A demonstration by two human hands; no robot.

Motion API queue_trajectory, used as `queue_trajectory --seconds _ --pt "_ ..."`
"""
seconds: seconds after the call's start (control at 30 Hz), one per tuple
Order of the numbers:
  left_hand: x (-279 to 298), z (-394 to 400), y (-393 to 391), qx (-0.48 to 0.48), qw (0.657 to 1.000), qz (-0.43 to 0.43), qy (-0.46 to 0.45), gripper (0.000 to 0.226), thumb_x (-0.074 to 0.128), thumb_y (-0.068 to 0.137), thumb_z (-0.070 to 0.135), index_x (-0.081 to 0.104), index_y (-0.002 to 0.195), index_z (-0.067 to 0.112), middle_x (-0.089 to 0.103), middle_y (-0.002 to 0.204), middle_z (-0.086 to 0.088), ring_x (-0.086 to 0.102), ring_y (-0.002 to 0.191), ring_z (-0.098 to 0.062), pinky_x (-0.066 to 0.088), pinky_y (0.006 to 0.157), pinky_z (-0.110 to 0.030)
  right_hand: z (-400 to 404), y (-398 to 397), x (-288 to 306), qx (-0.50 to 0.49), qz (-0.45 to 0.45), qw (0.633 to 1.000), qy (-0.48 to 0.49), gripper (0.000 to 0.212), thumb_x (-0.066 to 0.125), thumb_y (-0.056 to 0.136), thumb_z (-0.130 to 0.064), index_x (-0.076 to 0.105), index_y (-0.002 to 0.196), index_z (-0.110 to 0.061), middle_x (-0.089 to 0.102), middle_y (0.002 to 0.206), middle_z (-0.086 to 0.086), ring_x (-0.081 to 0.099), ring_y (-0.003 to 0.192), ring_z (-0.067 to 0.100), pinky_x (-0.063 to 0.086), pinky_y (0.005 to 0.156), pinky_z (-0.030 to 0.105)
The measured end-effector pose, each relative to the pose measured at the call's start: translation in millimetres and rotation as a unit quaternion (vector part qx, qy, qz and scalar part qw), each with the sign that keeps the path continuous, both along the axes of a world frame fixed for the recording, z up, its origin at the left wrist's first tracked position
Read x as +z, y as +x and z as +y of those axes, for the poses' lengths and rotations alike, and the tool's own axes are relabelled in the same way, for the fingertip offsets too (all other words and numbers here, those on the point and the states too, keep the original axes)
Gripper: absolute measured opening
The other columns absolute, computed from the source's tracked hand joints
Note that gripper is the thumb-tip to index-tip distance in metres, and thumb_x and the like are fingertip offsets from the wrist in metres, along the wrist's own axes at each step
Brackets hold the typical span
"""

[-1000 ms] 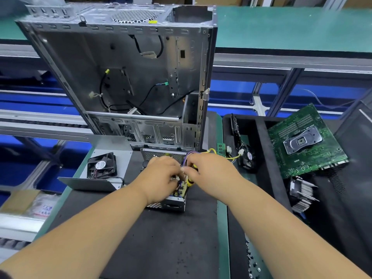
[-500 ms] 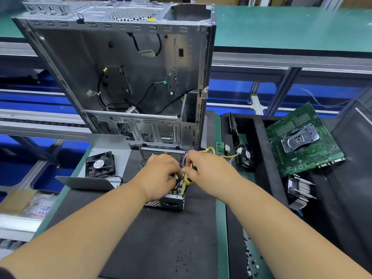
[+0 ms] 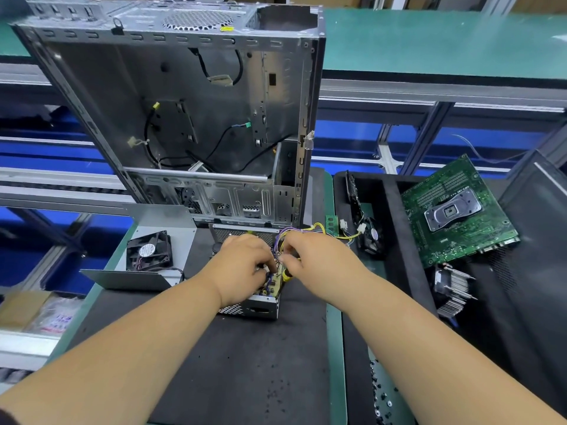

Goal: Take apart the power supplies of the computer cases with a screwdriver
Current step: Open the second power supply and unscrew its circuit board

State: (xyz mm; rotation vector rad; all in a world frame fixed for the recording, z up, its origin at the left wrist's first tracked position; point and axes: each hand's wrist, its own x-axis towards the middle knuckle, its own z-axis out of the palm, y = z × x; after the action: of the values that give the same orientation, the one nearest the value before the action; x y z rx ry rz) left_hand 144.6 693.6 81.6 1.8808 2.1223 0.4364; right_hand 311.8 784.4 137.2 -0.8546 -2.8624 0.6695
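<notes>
On the black mat point(image 3: 214, 363), my left hand point(image 3: 242, 265) presses with curled fingers on the open power supply point(image 3: 260, 305). My right hand point(image 3: 313, 256) grips the screwdriver point(image 3: 287, 276). I judge the metal box stiff, the board inside fragile, so I hold the walls.

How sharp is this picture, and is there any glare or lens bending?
Head view: wide-angle bending bows the computer case edges and the forearms; bright overhead light gives soft glare on the case's metal; the hands and power supply at centre are reasonably sharp, corners softer.
</notes>
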Motion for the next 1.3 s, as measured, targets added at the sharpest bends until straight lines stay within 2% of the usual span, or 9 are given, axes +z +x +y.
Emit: queue_trajectory --seconds 0.07,0.17,0.23,0.37,0.5,0.67,0.73,0.97,1.3 --pt "1.6 1.0 0.6 0.0 1.0 -0.003 0.001 0.028 0.06 0.08 0.01 0.074 0.095 0.03 0.062 0.108 0.015 0.046 0.115 -0.011 0.024 0.099 -0.028 -0.2 0.2 0.7 0.003 0.021 1.0 -0.021 0.01 0.055 0.096 -0.026 0.052 0.101 -0.019 0.06 0.088 -0.002 0.052 0.083 0.024 0.041 0.069 0.037" --pt "2.5 1.3 0.6 0.004 1.0 -0.004 0.0 0.027 0.061 0.08 0.01 0.074 0.095 0.029 0.062 0.107 0.015 0.046 0.115 -0.011 0.024 0.1 -0.03 -2.0 1.0 1.8 0.011 0.05 0.998 -0.037 0.017 0.057 0.088 -0.018 0.052 0.104 -0.016 0.054 0.091 -0.001 0.046 0.081 0.021 0.033 0.069 0.034" --pt "1.4 0.8 0.5 0.004 1.0 -0.003 0.0 0.026 0.061 0.081 0.011 0.074 0.096 0.028 0.062 0.108 0.014 0.046 0.115 -0.012 0.024 0.1 -0.029 -3.8 1.4 0.7 0.011 0.05 0.998 -0.023 0.018 0.058 0.086 -0.021 0.05 0.101 -0.017 0.052 0.088 -0.003 0.046 0.081 0.022 0.035 0.068 0.035" --pt "0.6 -0.3 1.2 0.003 1.0 0.004 -0.007 0.026 0.06 0.083 0.012 0.073 0.1 0.026 0.062 0.111 0.014 0.046 0.116 -0.013 0.024 0.101 -0.03 -4.0 1.5 -2.5 -0.002 0.015 1.0 0.02 0.026 0.055 0.096 -0.042 0.047 0.101 -0.018 0.057 0.084 -0.002 0.051 0.08 0.026 0.04 0.065 0.037" --pt "3.3 -0.4 1.3 0.007 1.0 -0.002 -0.011 0.027 0.06 0.082 0.011 0.074 0.098 0.029 0.062 0.111 0.015 0.045 0.117 -0.012 0.025 0.102 -0.031 -3.1 0.6 -2.1 -0.004 0.028 0.999 -0.03 0.018 0.058 0.095 -0.03 0.042 0.098 -0.021 0.054 0.08 -0.001 0.049 0.075 0.026 0.034 0.062 0.035" --pt "4.8 -0.8 2.4 0.014 1.0 -0.008 -0.018 0.029 0.06 0.081 0.011 0.074 0.099 0.029 0.062 0.111 0.015 0.045 0.117 -0.011 0.024 0.103 -0.031 -5.5 1.9 1.4 -0.004 0.041 0.998 -0.048 0.013 0.06 0.087 -0.024 0.049 0.093 -0.023 0.06 0.088 -0.003 0.054 0.081 0.023 0.045 0.069 0.036" --pt "5.9 -1.1 2.9 0.016 1.0 -0.011 -0.018 0.028 0.061 0.081 0.011 0.074 0.098 0.029 0.063 0.111 0.015 0.045 0.117 -0.011 0.025 0.103 -0.032 -4.6 3.1 2.3 -0.016 0.05 0.997 -0.051 0.009 0.06 0.086 -0.023 0.052 0.09 -0.024 0.058 0.084 -0.007 0.053 0.081 0.02 0.046 0.07 0.035" --pt "9.3 -2.8 3.5 0.021 0.999 -0.027 -0.008 0.029 0.062 0.082 0.011 0.074 0.099 0.03 0.063 0.11 0.014 0.047 0.118 -0.013 0.027 0.104 -0.034 5.0 12.7 8.8 -0.077 0.107 0.988 -0.081 0.012 0.06 0.084 -0.023 0.05 0.08 -0.028 0.06 0.076 -0.008 0.049 0.069 0.006 0.036 0.059 0.029" --pt "7.4 -2.2 3.7 0.023 0.999 -0.032 -0.011 0.029 0.063 0.081 0.008 0.075 0.098 0.028 0.062 0.11 0.015 0.046 0.119 -0.011 0.024 0.104 -0.029 -5.3 16.3 -6.3 -0.057 0.077 0.992 -0.084 0.007 0.061 0.088 -0.021 0.054 0.087 -0.023 0.058 0.078 -0.009 0.049 0.076 0.015 0.04 0.065 0.032"
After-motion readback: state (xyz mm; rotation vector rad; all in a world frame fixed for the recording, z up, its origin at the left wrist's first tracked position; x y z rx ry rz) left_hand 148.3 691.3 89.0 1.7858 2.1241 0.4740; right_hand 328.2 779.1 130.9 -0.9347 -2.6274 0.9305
